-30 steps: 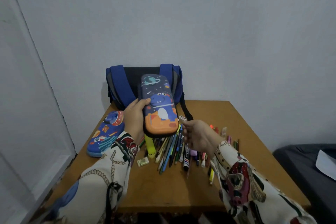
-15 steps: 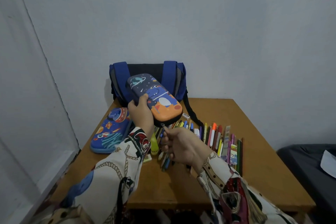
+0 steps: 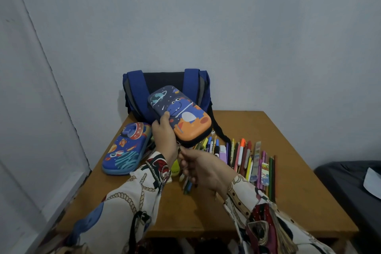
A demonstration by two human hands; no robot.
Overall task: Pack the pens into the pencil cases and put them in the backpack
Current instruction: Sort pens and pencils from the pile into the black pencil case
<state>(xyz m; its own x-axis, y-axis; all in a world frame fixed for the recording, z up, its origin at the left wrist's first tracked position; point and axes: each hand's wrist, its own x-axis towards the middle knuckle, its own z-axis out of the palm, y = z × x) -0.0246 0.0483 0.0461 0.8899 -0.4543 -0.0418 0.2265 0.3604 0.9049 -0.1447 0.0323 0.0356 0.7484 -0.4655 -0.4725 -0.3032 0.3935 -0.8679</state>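
My left hand (image 3: 165, 136) grips a dinosaur pencil case (image 3: 181, 115), navy above and orange below, held tilted above the table. My right hand (image 3: 202, 169) pinches the zipper pull at the case's lower left corner. The case looks closed. A second blue space-themed pencil case (image 3: 125, 148) lies flat on the table at the left. A row of pens, pencils and markers (image 3: 243, 159) lies on the table under and to the right of my hands. The blue backpack (image 3: 165, 86) stands at the table's back edge against the wall.
The wooden table (image 3: 278, 140) sits in a corner, with walls behind and to the left. A yellow highlighter (image 3: 175, 168) lies near my left wrist. A dark seat with a pale paper (image 3: 371, 183) stands to the right of the table.
The case has tilted from upright to slanting and dropped lower. My right hand has moved left from the case's right side to its lower corner and now pinches the zipper pull.
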